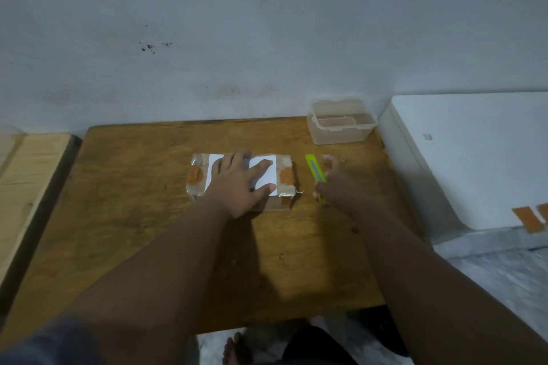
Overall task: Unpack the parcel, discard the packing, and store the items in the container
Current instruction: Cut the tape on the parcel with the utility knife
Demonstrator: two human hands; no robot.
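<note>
A small brown parcel (284, 178), wrapped in clear tape with a white label and orange patches, lies in the middle of the wooden table (142, 187). My left hand (240, 184) rests flat on top of it, fingers spread. Just right of the parcel lies a yellow-green utility knife (314, 170). My right hand (336, 181) is over the knife's near end, fingers curled around the handle. A clear plastic container (341, 123) stands open at the table's far right corner, and nothing shows inside it.
A grey wall rises right behind the table. A white appliance (474, 157) with orange tape strips stands close on the right. A pale wooden board (26, 187) lies to the left. My bare foot (237, 347) shows below the table's near edge.
</note>
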